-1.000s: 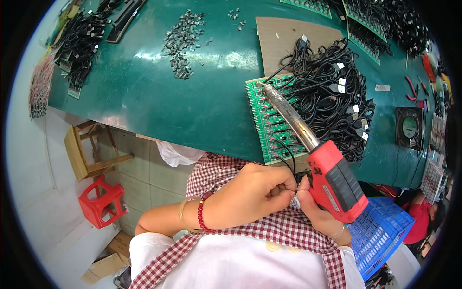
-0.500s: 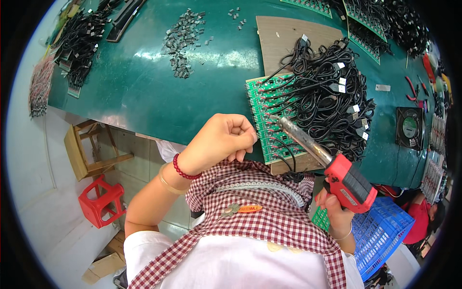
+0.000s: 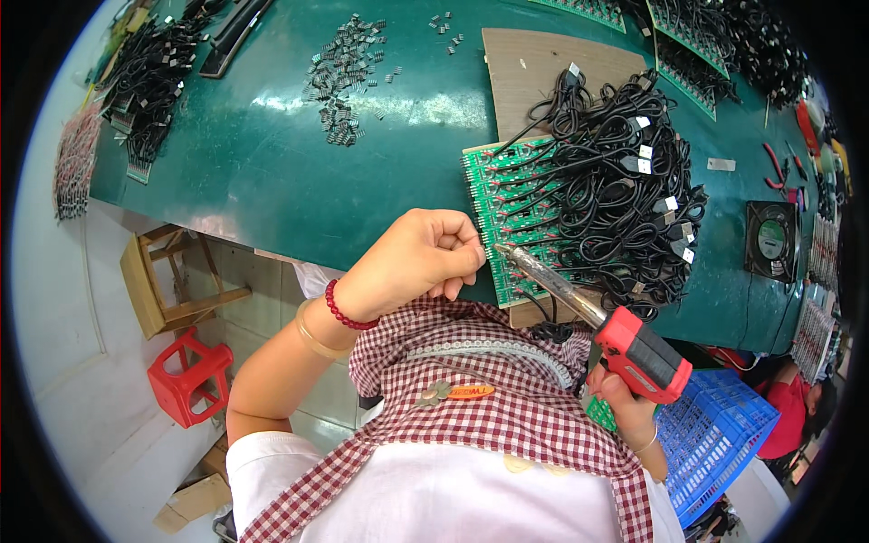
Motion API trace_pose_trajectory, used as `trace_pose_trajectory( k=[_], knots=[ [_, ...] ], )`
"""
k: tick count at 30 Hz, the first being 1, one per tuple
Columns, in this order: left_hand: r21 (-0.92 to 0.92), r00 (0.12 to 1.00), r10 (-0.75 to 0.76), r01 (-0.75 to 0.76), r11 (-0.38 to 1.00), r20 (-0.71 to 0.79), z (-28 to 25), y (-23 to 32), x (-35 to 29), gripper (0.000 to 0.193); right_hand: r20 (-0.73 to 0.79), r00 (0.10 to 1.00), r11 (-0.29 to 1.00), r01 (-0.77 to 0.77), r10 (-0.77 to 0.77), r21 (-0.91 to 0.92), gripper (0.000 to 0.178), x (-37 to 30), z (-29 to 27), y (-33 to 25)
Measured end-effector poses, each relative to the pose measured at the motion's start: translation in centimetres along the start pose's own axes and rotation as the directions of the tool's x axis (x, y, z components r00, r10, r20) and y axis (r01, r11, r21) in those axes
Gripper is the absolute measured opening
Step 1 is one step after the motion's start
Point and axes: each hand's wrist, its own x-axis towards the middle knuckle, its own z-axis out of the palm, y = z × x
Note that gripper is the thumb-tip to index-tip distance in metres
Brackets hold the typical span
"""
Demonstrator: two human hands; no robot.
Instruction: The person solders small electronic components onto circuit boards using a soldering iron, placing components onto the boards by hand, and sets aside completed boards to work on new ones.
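My right hand [image 3: 625,403] grips a red and black soldering gun [image 3: 641,355] by its handle. Its long metal barrel slants up and left, and the tip is at the green circuit board panel [image 3: 484,213], near the panel's left part. Closed in a pinch, my left hand [image 3: 444,256] hovers just off the panel's left edge; whatever its fingers hold is hidden or too thin to make out. Black cables [image 3: 625,199] with USB plugs run from red wire ends on the panel and lie heaped to its right. Panel and cables rest on a brown board [image 3: 516,77].
Small dark parts [image 3: 344,77] lie scattered on the green table [image 3: 226,136]. More cable bundles [image 3: 163,81] sit far left. A black fan [image 3: 771,240] and red-handled pliers [image 3: 772,167] are at the right. Below stand a blue crate [image 3: 715,443] and a red stool [image 3: 192,378].
The soldering gun has shifted left and slightly down with my right hand, its tip now nearer my left hand. My left hand stays nearly in place, still pinched.
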Motion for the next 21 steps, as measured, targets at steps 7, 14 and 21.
trace_pose_trajectory(
  k=[7,14,21],
  knots=[
    [0.007,1.000,-0.004,0.004,1.000,-0.003,0.0,0.0,0.0,0.007,0.021,0.999,0.984,0.039,-0.036,-0.175,0.014,0.2,-0.2,0.7],
    [0.004,1.000,0.003,-0.003,1.000,-0.008,0.1,0.0,0.0,0.006,0.047,0.999,1.000,-0.001,0.003,-0.028,0.013,0.1,0.0,-0.4],
    [0.009,1.000,0.003,-0.003,1.000,-0.007,0.0,-0.1,0.0,0.005,-0.010,1.000,0.999,-0.029,0.029,0.023,0.014,-0.1,0.2,0.4]
  ],
)
